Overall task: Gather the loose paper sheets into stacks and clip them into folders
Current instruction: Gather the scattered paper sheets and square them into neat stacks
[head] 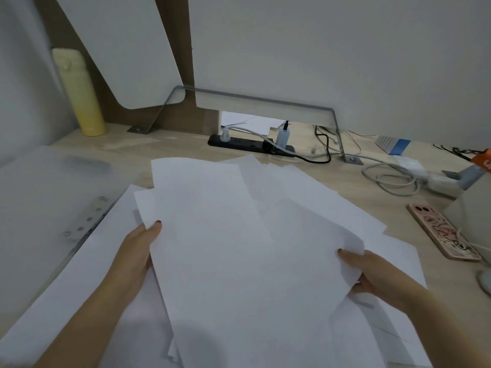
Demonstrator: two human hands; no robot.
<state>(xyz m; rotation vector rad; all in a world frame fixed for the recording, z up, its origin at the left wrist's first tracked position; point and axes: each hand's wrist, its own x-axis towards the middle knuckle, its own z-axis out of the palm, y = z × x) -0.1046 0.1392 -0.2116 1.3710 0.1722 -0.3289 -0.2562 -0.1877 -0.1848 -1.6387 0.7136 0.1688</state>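
Obs.: the paper sheets (239,248) lay fanned and unsquared on the worktop (358,187), on the person's side of the power strip (249,144), with their long axis running roughly from the person toward that strip and corners splayed out at several angles. The left hand (140,245) held the left edge of the upper bundle, thumb on top and fingers hidden beneath; that grip was closed on the paper. The right hand (372,272) held the opposite edge the same way, thumb over and fingers under, also closed on the paper. The two grips faced each other across the short axis, wrists low, forearms converging from the near edge. More sheets lay loose under the bundle, outside either grip. A translucent folder (53,187) with a metal clip bar (87,216) lay open to the left of the strip and nearer the person, touching the sheets' left margin. The left hand was the nearer to it. Judgement: squaring the edges comes first, then a leftward carry.
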